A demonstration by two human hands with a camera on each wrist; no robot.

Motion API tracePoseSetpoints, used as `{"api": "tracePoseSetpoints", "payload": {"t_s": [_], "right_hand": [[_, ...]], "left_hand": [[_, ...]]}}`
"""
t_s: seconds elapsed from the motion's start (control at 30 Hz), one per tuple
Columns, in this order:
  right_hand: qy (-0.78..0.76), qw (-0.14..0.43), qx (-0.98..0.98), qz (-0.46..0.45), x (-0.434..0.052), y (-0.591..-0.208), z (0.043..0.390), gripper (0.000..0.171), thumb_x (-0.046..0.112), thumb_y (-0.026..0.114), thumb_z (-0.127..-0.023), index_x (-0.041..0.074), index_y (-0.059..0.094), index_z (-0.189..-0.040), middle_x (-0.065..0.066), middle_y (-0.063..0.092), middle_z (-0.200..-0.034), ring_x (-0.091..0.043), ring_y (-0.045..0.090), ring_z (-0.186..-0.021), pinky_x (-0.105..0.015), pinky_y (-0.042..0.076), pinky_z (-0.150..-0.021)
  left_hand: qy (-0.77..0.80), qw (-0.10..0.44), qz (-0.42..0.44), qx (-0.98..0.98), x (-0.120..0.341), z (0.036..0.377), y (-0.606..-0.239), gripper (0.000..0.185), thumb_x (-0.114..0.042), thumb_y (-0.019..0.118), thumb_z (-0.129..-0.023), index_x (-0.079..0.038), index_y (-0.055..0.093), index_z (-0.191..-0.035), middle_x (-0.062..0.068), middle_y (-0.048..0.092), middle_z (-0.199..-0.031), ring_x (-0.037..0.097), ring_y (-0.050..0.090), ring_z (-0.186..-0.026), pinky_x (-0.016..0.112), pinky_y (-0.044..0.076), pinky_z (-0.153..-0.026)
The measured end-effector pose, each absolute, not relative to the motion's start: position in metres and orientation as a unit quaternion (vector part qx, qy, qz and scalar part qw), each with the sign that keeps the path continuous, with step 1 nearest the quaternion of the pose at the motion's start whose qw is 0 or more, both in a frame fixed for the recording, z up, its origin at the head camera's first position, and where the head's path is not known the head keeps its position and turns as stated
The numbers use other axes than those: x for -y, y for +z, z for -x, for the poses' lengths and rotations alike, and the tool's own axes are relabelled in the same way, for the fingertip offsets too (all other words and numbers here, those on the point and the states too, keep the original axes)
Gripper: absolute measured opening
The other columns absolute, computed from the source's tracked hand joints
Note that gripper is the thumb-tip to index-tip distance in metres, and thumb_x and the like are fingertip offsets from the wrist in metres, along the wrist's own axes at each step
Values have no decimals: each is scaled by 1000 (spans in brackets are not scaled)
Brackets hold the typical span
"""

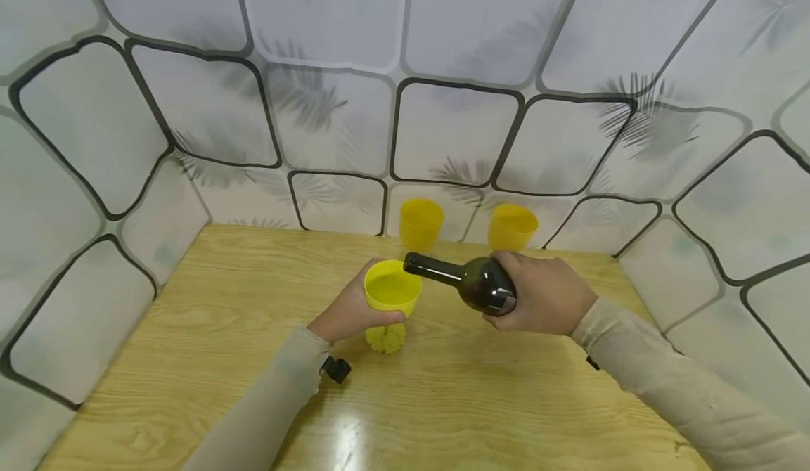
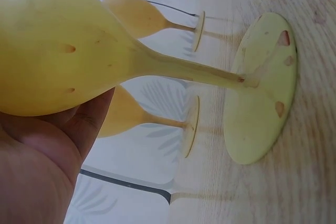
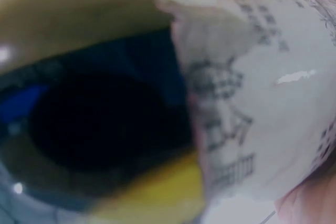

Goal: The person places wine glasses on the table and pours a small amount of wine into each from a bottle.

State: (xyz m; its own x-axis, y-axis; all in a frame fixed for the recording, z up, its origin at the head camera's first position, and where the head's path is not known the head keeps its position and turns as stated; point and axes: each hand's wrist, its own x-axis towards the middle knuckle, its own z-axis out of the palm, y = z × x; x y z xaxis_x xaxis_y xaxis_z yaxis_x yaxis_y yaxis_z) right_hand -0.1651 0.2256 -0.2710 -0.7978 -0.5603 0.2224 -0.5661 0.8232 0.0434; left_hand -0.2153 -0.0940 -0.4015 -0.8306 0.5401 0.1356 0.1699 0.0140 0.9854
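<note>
My left hand [image 1: 348, 309] grips a yellow plastic wine goblet [image 1: 392, 306] round its bowl, thumb across the front. In the left wrist view the goblet's stem and round foot [image 2: 262, 87] show, with small reddish stains, the foot right at the tabletop. My right hand [image 1: 547, 295] holds a dark glass wine bottle [image 1: 486, 285] by its body. The bottle is tilted, neck toward the left, its mouth over the goblet's right rim. A torn white label [image 3: 252, 98] with dark printed characters fills much of the right wrist view. No stream of liquid shows at the mouth.
Two more yellow goblets, one at the back middle [image 1: 420, 225] and one farther right [image 1: 512, 227], stand near the wall. The light wood table [image 1: 253, 358] meets patterned wall panels [image 1: 335, 119] at the back and both sides.
</note>
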Motion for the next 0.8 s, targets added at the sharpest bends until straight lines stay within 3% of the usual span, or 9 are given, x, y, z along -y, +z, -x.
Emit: {"api": "tracePoseSetpoints", "payload": {"t_s": [0.8], "right_hand": [[-42, 95, 945, -310, -215, -268, 171, 71, 56, 88, -64, 12, 54, -108, 3, 63, -82, -13, 59, -61, -37, 52, -52]], "left_hand": [[653, 143, -263, -696, 95, 214, -399, 83, -12, 88, -81, -21, 38, -147, 12, 60, -130, 29, 63, -112, 45, 55, -95]]}}
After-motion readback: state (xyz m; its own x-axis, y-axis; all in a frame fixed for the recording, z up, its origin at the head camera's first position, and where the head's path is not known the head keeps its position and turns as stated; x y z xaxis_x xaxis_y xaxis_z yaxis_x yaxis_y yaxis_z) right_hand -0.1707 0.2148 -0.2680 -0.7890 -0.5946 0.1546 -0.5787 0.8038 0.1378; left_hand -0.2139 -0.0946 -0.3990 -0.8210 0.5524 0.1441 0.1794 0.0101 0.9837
